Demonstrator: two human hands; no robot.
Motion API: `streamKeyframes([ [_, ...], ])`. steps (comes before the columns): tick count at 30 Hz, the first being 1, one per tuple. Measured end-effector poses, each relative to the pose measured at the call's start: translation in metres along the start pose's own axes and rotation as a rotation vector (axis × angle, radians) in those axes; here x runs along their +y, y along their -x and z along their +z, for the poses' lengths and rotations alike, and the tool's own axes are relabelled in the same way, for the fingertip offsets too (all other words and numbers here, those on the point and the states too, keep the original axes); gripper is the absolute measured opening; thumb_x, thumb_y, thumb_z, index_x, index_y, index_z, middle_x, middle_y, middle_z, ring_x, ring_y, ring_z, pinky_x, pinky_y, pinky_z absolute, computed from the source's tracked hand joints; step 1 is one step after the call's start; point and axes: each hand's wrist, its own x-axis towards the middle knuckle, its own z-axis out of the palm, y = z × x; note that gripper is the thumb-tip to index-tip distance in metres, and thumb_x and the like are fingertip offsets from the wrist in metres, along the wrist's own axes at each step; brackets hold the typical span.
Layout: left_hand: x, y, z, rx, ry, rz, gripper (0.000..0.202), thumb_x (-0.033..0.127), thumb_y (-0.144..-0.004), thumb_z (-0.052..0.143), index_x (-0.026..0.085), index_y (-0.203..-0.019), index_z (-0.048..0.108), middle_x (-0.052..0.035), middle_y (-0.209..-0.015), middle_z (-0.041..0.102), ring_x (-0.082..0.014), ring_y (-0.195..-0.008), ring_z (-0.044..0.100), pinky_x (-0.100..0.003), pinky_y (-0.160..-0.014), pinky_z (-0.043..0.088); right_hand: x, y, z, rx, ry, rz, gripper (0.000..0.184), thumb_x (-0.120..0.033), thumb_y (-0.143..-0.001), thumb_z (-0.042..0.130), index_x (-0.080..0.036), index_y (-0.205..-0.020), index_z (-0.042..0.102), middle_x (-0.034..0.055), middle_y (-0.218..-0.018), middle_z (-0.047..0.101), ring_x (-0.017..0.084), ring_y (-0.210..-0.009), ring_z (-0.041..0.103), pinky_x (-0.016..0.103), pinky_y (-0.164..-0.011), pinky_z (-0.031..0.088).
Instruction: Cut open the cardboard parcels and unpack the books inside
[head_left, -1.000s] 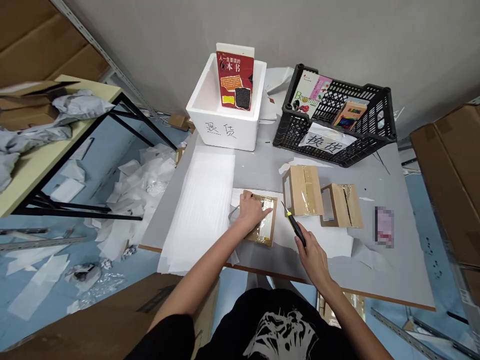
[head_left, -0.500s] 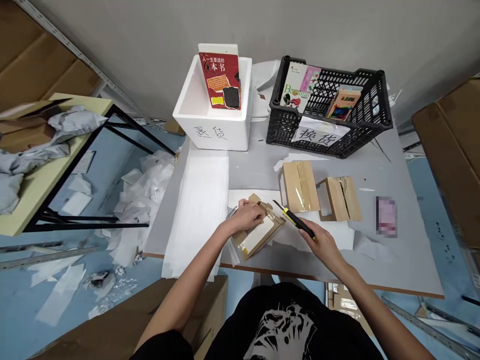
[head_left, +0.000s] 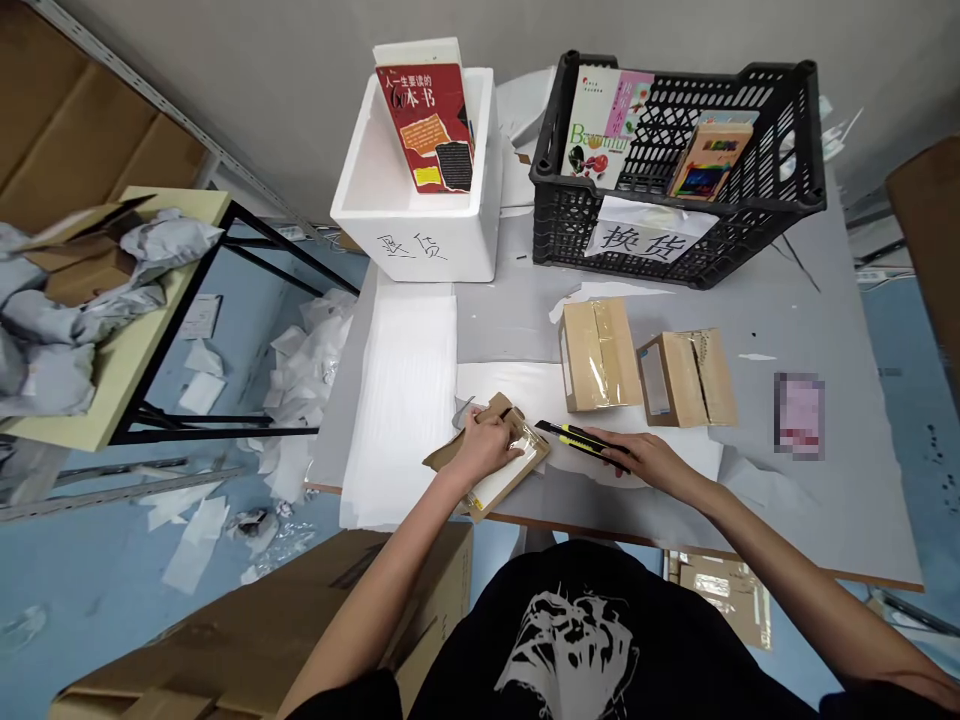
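My left hand is closed on a cardboard box near the table's front edge, and a flap of the box sticks out to the left under the wrist. What lies inside the box is hidden by my fingers. In my right hand is a black and yellow utility knife, its tip pointing left, just right of the box and apart from it. Beyond the knife stand two taped cardboard boxes, a larger one and a smaller one.
A white foam box with a red book stands at the back left, a black crate with books at the back right. White foam sheets cover the table's left part. A blurred pink item lies right. Left is a side table with parcels.
The box's flap has been folded out to the left by my left hand. My right hand has drawn the knife slightly lower and flatter. The view has shifted a little.
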Motion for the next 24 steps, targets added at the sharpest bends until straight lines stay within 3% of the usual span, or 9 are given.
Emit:
streamKeyframes([
  [4,0.0,0.0,0.006,0.072,0.085,-0.075,0.022,0.042,-0.083,0.057,0.02,-0.085,0.058,-0.0015,-0.069,0.063,-0.0249,-0.089,0.058,-0.054,-0.098,0.019,-0.002,-0.011,0.002,0.01,0.091,-0.04,0.046,-0.037,-0.094,0.038,-0.033,-0.139,0.043,-0.0026,-0.072,0.067,0.013,-0.066,0.063,0.022,-0.064,0.045],
  [11,0.009,0.006,0.014,0.192,0.233,-0.163,0.011,0.033,-0.084,0.056,0.022,-0.083,0.055,0.001,-0.079,0.065,-0.0224,-0.095,0.057,-0.054,-0.1,0.016,-0.008,-0.034,-0.01,-0.039,0.265,-0.125,0.046,-0.036,-0.094,0.036,-0.035,-0.14,0.041,-0.0031,-0.072,0.069,0.013,-0.062,0.06,0.022,-0.061,0.042],
  [16,0.009,0.016,0.02,0.287,0.236,-0.135,0.013,0.029,-0.088,0.051,0.02,-0.08,0.056,-0.0007,-0.084,0.067,-0.0216,-0.095,0.059,-0.055,-0.101,0.014,-0.015,-0.05,-0.021,-0.085,0.327,-0.199,0.045,-0.036,-0.095,0.038,-0.034,-0.139,0.043,0.0001,-0.093,0.072,0.014,-0.066,0.06,0.023,-0.062,0.041],
  [21,0.009,0.021,0.026,0.378,0.246,-0.126,0.018,0.026,-0.09,0.046,0.021,-0.078,0.058,-0.0005,-0.086,0.068,-0.0209,-0.097,0.058,-0.053,-0.102,0.016,-0.018,-0.056,-0.026,-0.136,0.363,-0.231,0.044,-0.037,-0.095,0.038,-0.036,-0.138,0.044,-0.0007,-0.093,0.072,0.016,-0.071,0.061,0.024,-0.063,0.041],
  [24,0.009,0.021,0.031,0.399,0.271,-0.126,0.02,0.026,-0.091,0.045,0.022,-0.077,0.058,-0.0003,-0.086,0.068,-0.0206,-0.097,0.058,-0.053,-0.103,0.016,-0.018,-0.049,-0.021,-0.109,0.397,-0.266,0.044,-0.035,-0.095,0.037,-0.035,-0.139,0.043,0.001,-0.102,0.071,0.017,-0.077,0.063,0.024,-0.063,0.042],
])
